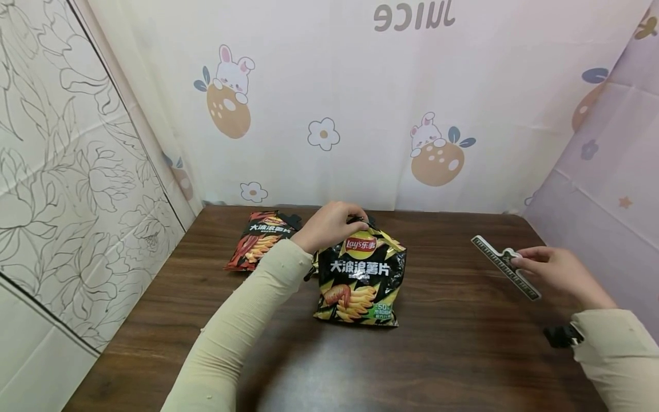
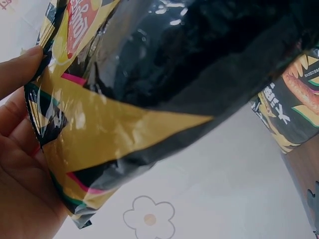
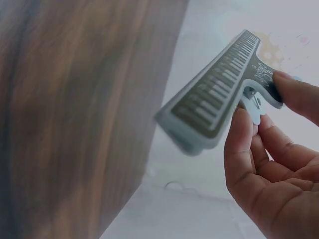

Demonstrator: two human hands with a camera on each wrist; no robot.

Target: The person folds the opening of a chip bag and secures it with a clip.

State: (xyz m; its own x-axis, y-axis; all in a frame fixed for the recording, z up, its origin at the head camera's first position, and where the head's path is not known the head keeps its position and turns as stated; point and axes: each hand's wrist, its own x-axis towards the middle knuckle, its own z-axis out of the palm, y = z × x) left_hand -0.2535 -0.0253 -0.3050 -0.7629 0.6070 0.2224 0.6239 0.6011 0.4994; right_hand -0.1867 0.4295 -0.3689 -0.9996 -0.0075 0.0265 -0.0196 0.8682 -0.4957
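A black and yellow Lay's chip bag (image 1: 362,286) stands on the table, its front facing me. My left hand (image 1: 332,223) grips its top edge, with the thumb (image 2: 22,69) on one face and the other fingers behind. Off to the right, my right hand (image 1: 558,272) holds a long bag clip (image 1: 507,269) above the table. In the right wrist view, thumb and fingers pinch the handles of this clip (image 3: 219,89), whose long flat bar carries ruler-like marks. The clip and the bag are well apart.
A red and black chip bag (image 1: 259,240) lies at the back left, with a dark object (image 1: 290,220) at its upper corner. Another black chip bag (image 2: 294,104) shows behind the held one in the left wrist view. A patterned curtain (image 1: 324,171) borders the brown table (image 1: 437,366).
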